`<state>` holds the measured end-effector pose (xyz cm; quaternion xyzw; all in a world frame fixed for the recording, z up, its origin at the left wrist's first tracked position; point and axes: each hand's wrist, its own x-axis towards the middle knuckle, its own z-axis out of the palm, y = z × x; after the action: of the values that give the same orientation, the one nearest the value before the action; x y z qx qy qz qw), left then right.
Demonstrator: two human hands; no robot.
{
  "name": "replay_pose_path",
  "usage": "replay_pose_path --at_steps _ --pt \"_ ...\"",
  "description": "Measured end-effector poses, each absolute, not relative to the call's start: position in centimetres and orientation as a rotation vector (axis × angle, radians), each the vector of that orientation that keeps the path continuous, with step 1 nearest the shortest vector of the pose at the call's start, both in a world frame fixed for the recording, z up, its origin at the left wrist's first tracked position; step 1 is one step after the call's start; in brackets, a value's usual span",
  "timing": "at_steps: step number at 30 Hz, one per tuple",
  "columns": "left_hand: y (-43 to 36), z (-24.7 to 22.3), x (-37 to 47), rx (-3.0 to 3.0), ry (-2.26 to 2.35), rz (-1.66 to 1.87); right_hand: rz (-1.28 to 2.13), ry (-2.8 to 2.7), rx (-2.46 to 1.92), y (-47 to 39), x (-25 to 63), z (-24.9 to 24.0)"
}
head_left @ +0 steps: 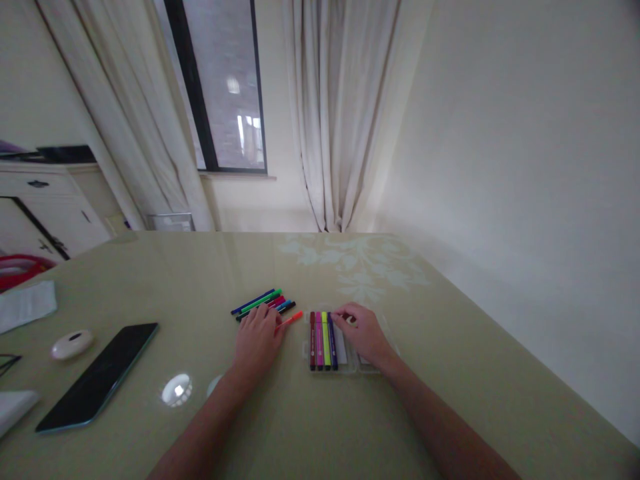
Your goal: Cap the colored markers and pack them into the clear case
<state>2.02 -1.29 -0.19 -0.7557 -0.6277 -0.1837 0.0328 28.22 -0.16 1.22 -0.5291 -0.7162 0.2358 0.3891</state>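
Note:
My left hand is closed over a small loose bunch of markers on the table, with an orange marker at its thumb and fingers. A green marker and a dark blue marker stick out beyond the fingers, among several others partly covered. A clear plastic case lies opened to the right. Side by side in it are a dark red marker, a pink marker, a yellow marker and a purple-blue marker. Over the case, my right hand pinches at the purple-blue one's upper end.
To the left on the table lie a dark tablet or phone, a pale oval device, a white cloth or paper and part of a white object. A wall runs along the right side.

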Motion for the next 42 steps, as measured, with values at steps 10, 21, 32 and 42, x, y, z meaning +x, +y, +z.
replay_pose_path --at_steps 10,21,32,42 --pt "-2.5 0.4 5.4 -2.49 -2.065 -0.806 0.852 -1.748 -1.205 -1.6 26.3 2.0" --pt "-2.1 -0.5 3.8 -2.449 -1.976 -0.634 0.819 -1.766 -1.222 -1.8 25.9 1.4" --pt "-4.1 0.8 6.7 -2.767 -1.76 -1.508 1.305 -1.35 -0.896 -1.6 25.2 1.6" --pt "-4.4 1.3 6.7 -2.713 -1.608 -1.667 1.212 -0.878 -0.89 0.7 28.8 2.5"
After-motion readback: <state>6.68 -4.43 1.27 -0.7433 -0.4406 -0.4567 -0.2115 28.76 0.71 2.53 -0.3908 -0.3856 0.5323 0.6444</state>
